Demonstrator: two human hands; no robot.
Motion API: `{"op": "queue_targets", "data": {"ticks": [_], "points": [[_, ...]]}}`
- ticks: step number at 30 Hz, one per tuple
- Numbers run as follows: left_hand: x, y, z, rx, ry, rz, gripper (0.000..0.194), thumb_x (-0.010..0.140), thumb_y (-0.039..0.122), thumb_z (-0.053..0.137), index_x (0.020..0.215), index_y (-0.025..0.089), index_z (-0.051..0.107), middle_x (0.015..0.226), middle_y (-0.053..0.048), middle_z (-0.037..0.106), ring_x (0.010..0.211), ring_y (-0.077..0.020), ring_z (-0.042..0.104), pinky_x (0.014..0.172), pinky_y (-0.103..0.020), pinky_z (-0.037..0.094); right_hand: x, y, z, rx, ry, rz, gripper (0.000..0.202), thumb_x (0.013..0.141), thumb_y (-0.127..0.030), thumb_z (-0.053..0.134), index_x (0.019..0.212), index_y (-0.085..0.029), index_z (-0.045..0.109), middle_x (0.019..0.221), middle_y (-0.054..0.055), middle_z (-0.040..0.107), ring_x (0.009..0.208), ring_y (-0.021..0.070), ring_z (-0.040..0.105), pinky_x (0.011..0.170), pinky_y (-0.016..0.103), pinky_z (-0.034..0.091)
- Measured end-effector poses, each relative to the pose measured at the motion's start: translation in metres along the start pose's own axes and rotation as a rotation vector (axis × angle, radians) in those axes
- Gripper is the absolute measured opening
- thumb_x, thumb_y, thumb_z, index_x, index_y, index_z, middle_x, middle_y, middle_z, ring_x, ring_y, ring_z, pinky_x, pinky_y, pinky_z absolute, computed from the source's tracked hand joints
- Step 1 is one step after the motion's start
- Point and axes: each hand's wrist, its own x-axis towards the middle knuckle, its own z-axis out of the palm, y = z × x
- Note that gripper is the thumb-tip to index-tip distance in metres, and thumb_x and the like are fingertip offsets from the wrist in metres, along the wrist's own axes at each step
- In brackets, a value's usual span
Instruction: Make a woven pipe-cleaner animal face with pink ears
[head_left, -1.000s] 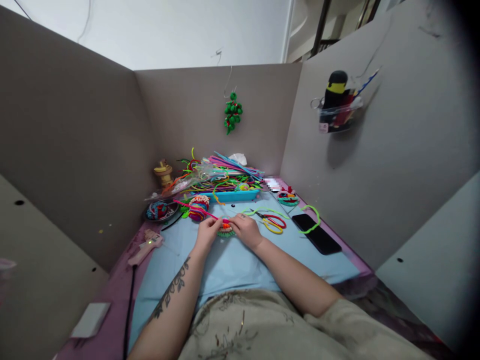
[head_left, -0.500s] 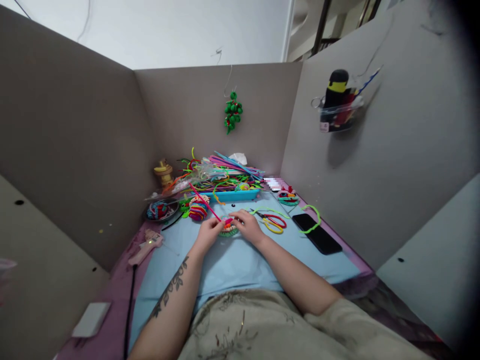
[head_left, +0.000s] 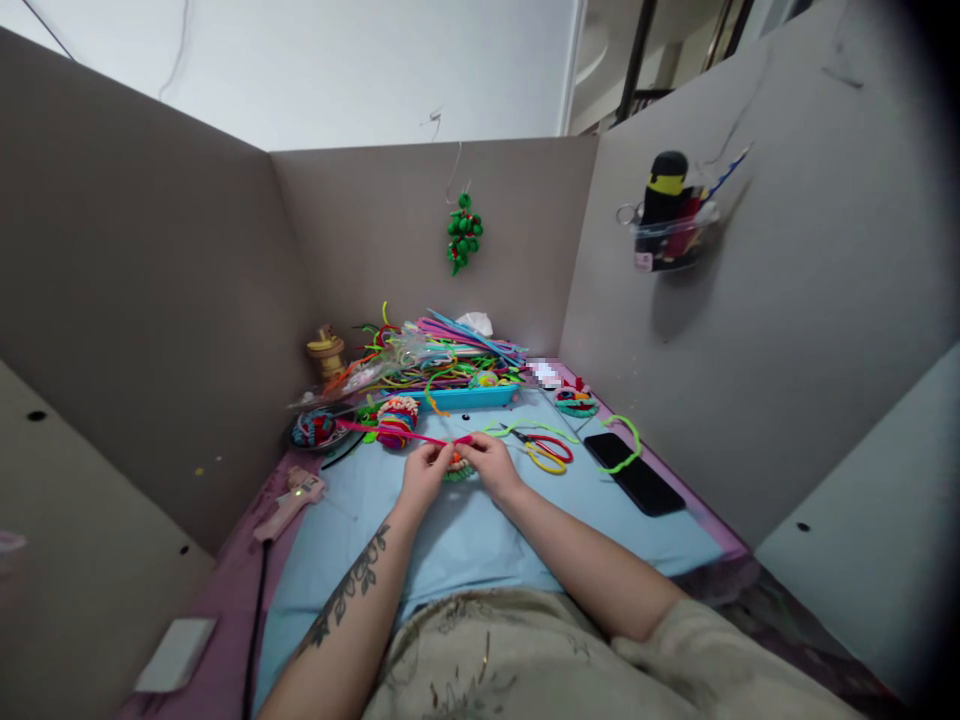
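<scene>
A pink pipe cleaner [head_left: 397,432] runs leftward from between my hands at the middle of the blue sheet. My left hand [head_left: 426,474] pinches it near its right part. Close beside, my right hand [head_left: 489,464] pinches its short end. Under and between the fingertips lies a round piece with a green edge [head_left: 459,472] and some orange, mostly hidden by my hands. Just left of them sits a striped, multicoloured ball-like piece [head_left: 396,424]. Scissors [head_left: 546,450] with red and yellow handles lie right of my right hand.
A blue tray [head_left: 480,398] heaped with pipe cleaners stands at the back. On the right are a black phone [head_left: 636,474] and a green pipe cleaner [head_left: 634,440]. A pink glue gun [head_left: 289,504] and a dark bowl [head_left: 306,434] are at left. Grey panels surround the table.
The long free part of the pink pipe cleaner has swung down to the left, from steeply slanted to nearly level. My hands have come slightly closer together.
</scene>
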Motion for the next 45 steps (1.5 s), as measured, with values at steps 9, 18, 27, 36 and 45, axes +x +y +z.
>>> {"op": "queue_targets", "data": {"ticks": [9,18,27,36,45], "points": [[-0.002,0.001,-0.004,0.133,0.128,0.135,0.026,0.075,0.037,0.057,0.077,0.013,0.067,0.071,-0.005,0.064,0.063,-0.0141,0.055,0.058,-0.023,0.041,0.004,0.005,-0.008,-0.351,-0.011,-0.180,0.015,0.078,-0.027,0.052,0.066,-0.017,0.054,0.065,-0.002,0.047,0.065,0.0126,0.045,0.061,0.023,0.036],[0.000,-0.002,-0.010,0.385,0.022,0.283,0.023,0.080,0.032,0.052,0.064,0.016,0.057,0.061,0.000,0.054,0.060,-0.0120,0.049,0.057,-0.022,0.037,0.000,0.004,-0.010,-0.733,-0.257,-0.285,0.014,0.080,-0.014,0.049,0.069,-0.017,0.056,0.074,0.001,0.050,0.074,0.0135,0.048,0.068,0.024,0.036],[-0.002,-0.005,-0.014,0.561,-0.106,0.355,0.018,0.081,0.026,0.049,0.077,0.017,0.064,0.071,-0.004,0.062,0.068,-0.0150,0.055,0.064,-0.025,0.040,-0.003,-0.002,-0.011,-1.048,-0.359,-0.248,0.017,0.085,-0.022,0.048,0.090,-0.020,0.064,0.088,0.004,0.057,0.083,0.0150,0.053,0.072,0.024,0.038],[-0.005,-0.001,-0.011,0.558,-0.113,0.367,0.017,0.080,0.025,0.049,0.076,0.017,0.063,0.073,-0.005,0.062,0.070,-0.0163,0.054,0.066,-0.026,0.039,-0.006,0.000,-0.009,-1.210,-0.333,-0.308,0.017,0.084,-0.019,0.048,0.090,-0.021,0.064,0.094,0.007,0.061,0.088,0.0191,0.052,0.074,0.027,0.039],[0.002,0.004,-0.009,-0.118,0.086,-0.114,0.029,0.068,0.042,0.063,0.060,0.015,0.057,0.050,0.003,0.050,0.047,-0.0087,0.043,0.045,-0.020,0.032,-0.012,-0.009,-0.007,-1.024,-0.106,-0.482,0.015,0.083,-0.027,0.053,0.093,-0.019,0.062,0.090,0.006,0.061,0.088,0.0194,0.052,0.080,0.030,0.041]]}}
